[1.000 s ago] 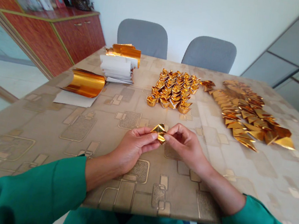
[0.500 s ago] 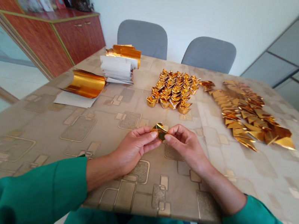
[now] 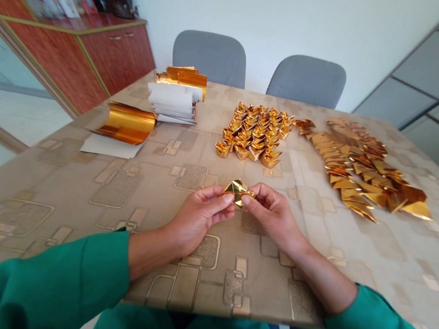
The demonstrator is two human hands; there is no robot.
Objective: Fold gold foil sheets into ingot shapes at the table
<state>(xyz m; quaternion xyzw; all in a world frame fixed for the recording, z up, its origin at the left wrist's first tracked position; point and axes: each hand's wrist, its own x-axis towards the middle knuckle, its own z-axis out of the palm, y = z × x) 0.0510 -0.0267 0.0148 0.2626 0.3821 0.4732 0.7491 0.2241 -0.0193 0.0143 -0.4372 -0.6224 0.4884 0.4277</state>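
Note:
A small folded piece of gold foil paper point(image 3: 236, 188) is held between both hands above the near middle of the table. My left hand point(image 3: 203, 215) pinches its left side between thumb and fingers. On the right side, my right hand point(image 3: 272, 212) grips it the same way, thumb toward me. Beyond the hands stand rows of finished gold paper ingots point(image 3: 253, 131), close together. To the right lies a spread of flat folded gold paper pieces point(image 3: 363, 168), overlapping one another.
A curled gold sheet point(image 3: 126, 123) rests on white-backed paper at the left. Behind it is a stack of paper point(image 3: 173, 102) with gold sheets on top. Two grey chairs point(image 3: 210, 57) stand at the table's far side. A patterned cloth point(image 3: 116, 187) covers the table.
The gold paper piece has turned slightly and its folds look different, with a point now showing toward the right fingers. Both hands keep their grip in nearly the same place.

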